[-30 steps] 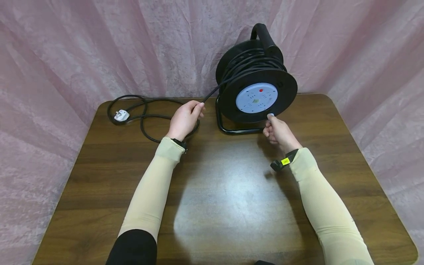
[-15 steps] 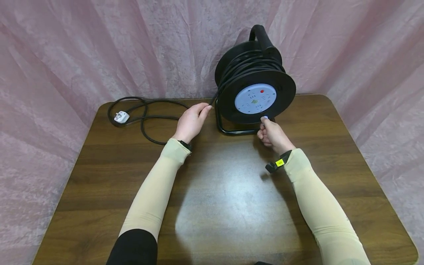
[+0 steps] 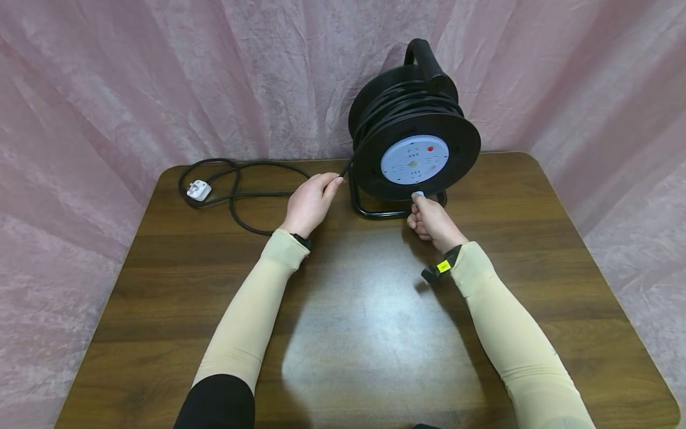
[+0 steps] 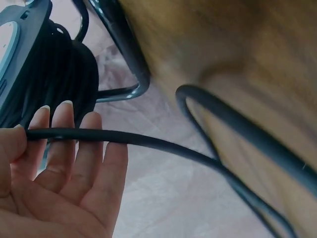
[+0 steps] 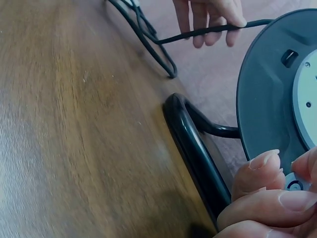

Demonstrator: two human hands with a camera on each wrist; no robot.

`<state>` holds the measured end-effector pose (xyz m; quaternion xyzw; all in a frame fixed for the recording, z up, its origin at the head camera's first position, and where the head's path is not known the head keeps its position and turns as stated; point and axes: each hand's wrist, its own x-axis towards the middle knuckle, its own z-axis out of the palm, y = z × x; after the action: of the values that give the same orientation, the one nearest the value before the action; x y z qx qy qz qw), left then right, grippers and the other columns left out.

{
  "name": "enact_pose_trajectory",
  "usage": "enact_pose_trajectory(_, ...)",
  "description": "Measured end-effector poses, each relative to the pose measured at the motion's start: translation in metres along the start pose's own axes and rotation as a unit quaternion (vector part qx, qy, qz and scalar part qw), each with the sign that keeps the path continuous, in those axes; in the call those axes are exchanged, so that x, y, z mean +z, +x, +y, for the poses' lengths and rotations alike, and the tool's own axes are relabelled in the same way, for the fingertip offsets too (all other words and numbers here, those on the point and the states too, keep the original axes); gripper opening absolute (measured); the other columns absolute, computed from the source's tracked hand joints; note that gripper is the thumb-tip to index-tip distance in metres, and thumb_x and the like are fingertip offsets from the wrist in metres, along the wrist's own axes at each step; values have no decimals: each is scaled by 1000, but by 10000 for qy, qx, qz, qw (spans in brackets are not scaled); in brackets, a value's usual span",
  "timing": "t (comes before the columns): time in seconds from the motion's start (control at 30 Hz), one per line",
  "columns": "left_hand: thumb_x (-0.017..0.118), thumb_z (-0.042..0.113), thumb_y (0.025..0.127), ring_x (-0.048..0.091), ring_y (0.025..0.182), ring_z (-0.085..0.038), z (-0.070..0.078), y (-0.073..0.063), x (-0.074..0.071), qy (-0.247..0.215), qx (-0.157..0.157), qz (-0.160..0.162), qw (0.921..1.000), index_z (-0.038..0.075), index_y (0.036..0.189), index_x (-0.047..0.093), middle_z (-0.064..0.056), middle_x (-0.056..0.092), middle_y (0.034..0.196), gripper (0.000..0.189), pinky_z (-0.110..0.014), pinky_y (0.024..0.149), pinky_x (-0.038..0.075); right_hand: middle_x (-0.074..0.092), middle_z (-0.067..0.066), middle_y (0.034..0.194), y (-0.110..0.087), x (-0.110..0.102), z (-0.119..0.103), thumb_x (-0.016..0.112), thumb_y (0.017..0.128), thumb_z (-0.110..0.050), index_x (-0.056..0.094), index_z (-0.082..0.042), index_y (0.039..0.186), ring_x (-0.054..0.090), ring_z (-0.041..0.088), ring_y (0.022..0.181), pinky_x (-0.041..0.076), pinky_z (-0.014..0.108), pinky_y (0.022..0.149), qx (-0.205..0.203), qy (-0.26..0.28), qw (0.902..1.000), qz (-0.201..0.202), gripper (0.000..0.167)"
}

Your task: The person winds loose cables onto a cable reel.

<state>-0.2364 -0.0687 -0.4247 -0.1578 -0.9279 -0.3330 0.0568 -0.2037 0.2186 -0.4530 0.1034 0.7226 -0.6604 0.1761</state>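
Observation:
A black cable reel stands upright at the back of the table, black cable wound on its drum. Its pale round socket panel has a red button. My left hand pinches the loose cable between thumb and index finger, left of the drum; in the left wrist view the other fingers extend beneath the cable. My right hand grips a small grey knob at the lower edge of the reel's front disc, with thumb and curled fingers around it.
The reel rests on a black tubular stand and has a black carry handle on top. A white plug lies at the back left of the wooden table among loops of cable. A pink curtain hangs behind.
My right hand has moved left with the knob along the bottom of the reel, and the socket panel has turned clockwise. My left hand has shifted right, closer to the drum.

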Motion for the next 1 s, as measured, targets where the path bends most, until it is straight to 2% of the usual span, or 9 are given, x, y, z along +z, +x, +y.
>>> enact_pose_trajectory(0.13,53,36,109,67,104,-23,0,-1,-1,264,56,25,9996,17,127,71,-3,71,114,32,-44,85,53,48,-1,59,0,5,1,36,110,-42,39,-10,85,28,6,40,22,21,37,31,71,10000,27,41)
enact_pose_trajectory(0.3,55,34,108,68,93,-24,-7,-6,1,556,57,37,9984,16,120,73,-3,71,105,27,-45,76,53,47,-1,58,1,11,2,37,110,-42,38,-9,85,26,5,39,21,21,36,15,140,9999,-24,41)
enact_pose_trajectory(0.43,56,32,108,68,93,-25,-13,-9,1,639,111,84,9979,15,119,73,-4,72,105,26,-44,76,53,47,0,60,2,15,3,36,111,-42,39,-9,85,26,5,39,20,21,37,14,170,9998,-86,42)
enact_pose_trajectory(0.6,54,33,109,67,87,-24,-20,-15,0,776,65,-162,9968,12,118,72,-4,72,101,29,-43,74,52,47,0,59,0,23,2,36,111,-42,39,-9,85,26,5,39,21,21,37,10,184,9997,-137,42)
enact_pose_trajectory(0.73,54,30,109,69,96,-27,-31,-24,1,819,-58,-382,9959,10,123,72,-7,73,109,30,-44,83,54,47,0,59,1,29,3,36,110,-41,39,-10,85,26,6,39,21,21,38,35,218,9996,-195,40)
enact_pose_trajectory(0.83,54,27,109,68,109,-30,-36,-29,1,779,-65,-361,9963,10,130,69,-9,72,119,31,-47,93,53,47,0,59,1,32,3,38,110,-42,40,-10,85,25,6,39,20,22,37,38,228,9996,-170,41)
enact_pose_trajectory(1.0,56,24,108,68,110,-31,-41,-36,-3,877,-92,-344,9955,11,129,70,-9,72,121,29,-48,93,53,47,1,59,1,38,1,38,109,-42,40,-9,86,25,6,39,19,21,37,19,285,9994,-204,40)
